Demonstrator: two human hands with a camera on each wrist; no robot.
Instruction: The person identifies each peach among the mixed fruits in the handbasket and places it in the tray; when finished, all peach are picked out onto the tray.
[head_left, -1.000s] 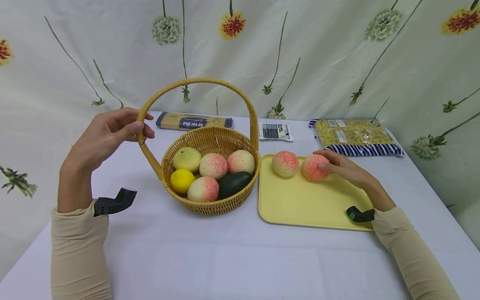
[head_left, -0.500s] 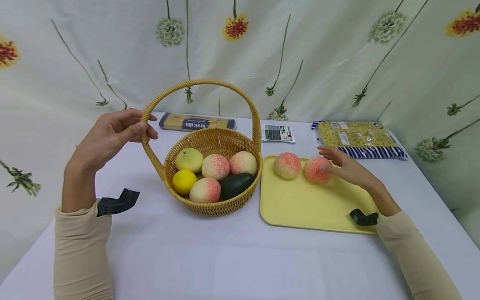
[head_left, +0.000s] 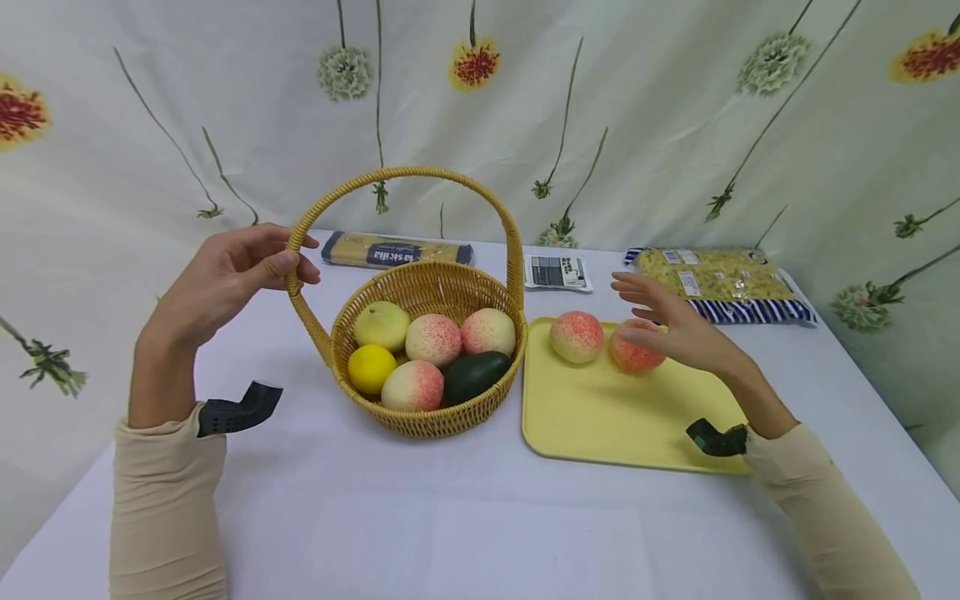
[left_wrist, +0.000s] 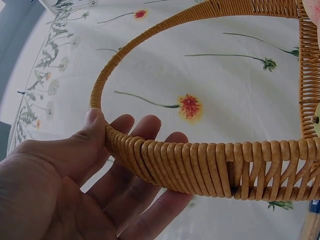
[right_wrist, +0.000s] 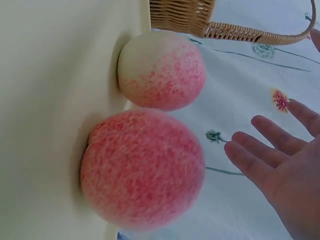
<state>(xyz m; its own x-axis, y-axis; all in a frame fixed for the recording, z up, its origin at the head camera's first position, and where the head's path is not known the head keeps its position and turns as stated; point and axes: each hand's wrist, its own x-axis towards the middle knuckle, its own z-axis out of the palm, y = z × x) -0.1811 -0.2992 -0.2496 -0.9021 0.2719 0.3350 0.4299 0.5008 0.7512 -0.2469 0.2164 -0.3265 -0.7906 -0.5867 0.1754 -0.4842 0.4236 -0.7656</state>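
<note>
My left hand (head_left: pixel 217 287) grips the left side of the wicker basket's tall handle (head_left: pixel 303 218), its thumb and fingers around the cane in the left wrist view (left_wrist: pixel 185 167). Inside the basket (head_left: pixel 427 425) lie several peaches, a yellow lemon (head_left: pixel 371 369), a pale green fruit (head_left: pixel 382 325) and a dark green one (head_left: pixel 475 377). My right hand (head_left: pixel 682 333), fingers spread and holding nothing, hovers above the yellow tray (head_left: pixel 600 425). Just beside and below it sits a peach (head_left: pixel 633 354); another peach (head_left: pixel 577 337) lies to its left. The right wrist view shows the hand apart from both peaches.
Behind the basket lies a pasta pack (head_left: pixel 393 250). A small white packet (head_left: pixel 558 273) is behind the tray's left part, and a large bag of pasta (head_left: pixel 720 279) behind its right part. A flowered cloth (head_left: pixel 525 100) hangs at the back.
My right hand has let go of the right peach, opened its fingers and risen above it. The peach stays on the tray. My left hand keeps its hold on the handle.
</note>
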